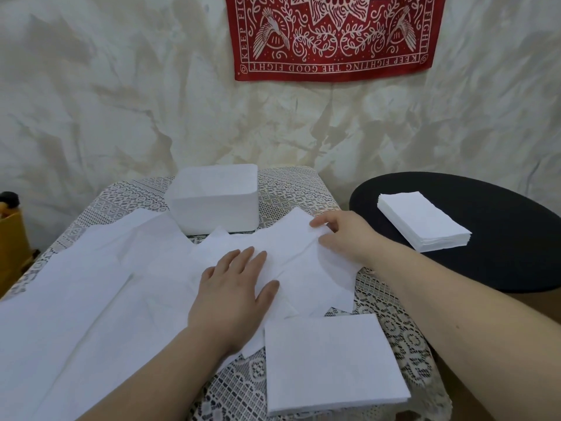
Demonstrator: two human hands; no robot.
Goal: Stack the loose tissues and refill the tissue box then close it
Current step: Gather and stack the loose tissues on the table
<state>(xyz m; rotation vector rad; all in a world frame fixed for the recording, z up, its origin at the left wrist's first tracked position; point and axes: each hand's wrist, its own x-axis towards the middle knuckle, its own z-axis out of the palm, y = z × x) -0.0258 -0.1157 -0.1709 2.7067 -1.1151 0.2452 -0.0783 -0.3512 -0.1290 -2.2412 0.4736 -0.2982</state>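
The left hand (pixel 235 294) lies flat, fingers straight and spread, pressing down on a loose tissue (pixel 291 259) near the middle of the desk (pixel 282 192), which wears a lace cloth. The right hand (pixel 341 235) pinches that tissue's far right corner between thumb and fingertips, lifting the edge slightly. More loose tissues (pixel 91 299) overlap in a wide sheet across the left half, reaching the frame's left and bottom edges. A squared stack of folded tissues (pixel 331 363) sits at the near right, its right edge close to the desk's rim. The white tissue box (pixel 214 197) stands at the far middle, just behind the spread tissues; its opening does not show. To the right, apart from the desk, a round black side table (pixel 501 268) carries another neat tissue stack (pixel 423 224) with bare surface around it.
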